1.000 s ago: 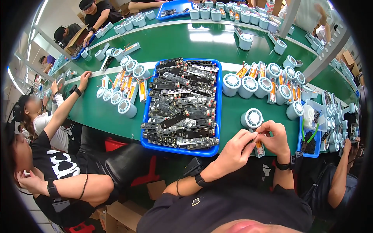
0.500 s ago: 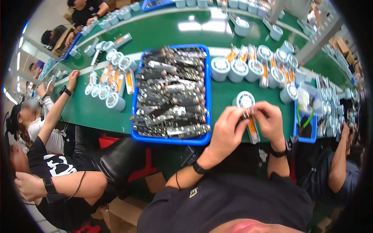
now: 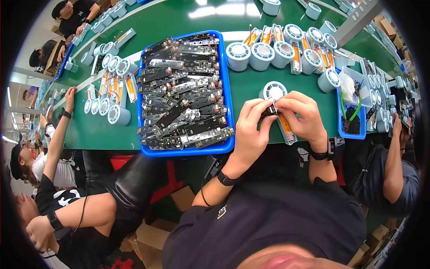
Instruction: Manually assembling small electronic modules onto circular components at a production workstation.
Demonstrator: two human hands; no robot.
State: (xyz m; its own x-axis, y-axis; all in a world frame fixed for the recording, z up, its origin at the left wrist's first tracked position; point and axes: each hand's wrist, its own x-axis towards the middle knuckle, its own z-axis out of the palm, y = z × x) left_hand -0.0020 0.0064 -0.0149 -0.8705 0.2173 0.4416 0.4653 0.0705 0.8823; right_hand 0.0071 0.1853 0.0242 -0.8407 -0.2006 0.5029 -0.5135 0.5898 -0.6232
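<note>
A pale blue, round-headed unit that looks like a handheld fan body (image 3: 274, 91) lies on the bench in front of me, its open handle pointing toward me. Inside that handle sits an orange strip (image 3: 285, 125). My left hand (image 3: 251, 130) pinches a small dark circuit board (image 3: 269, 110) just below the round head. Thumb and fingertips of my right hand (image 3: 303, 117) are closed together beside the board, over the handle's upper part. Whatever lies between those right fingertips is too small and covered to name.
To the left stands a blue tray (image 3: 230, 112) heaped with circuit boards. Similar units (image 3: 262, 56) stand in rows beyond my hands, with more (image 3: 119, 114) left of the tray. A blue bin (image 3: 351, 134) with dark small parts is at right. Co-workers sit on both sides.
The whole view has shifted, so the bench things appear farther left and higher. The circuit board in my left hand now shows more clearly, tilted beside the round head. Both hands stay at the unit.
</note>
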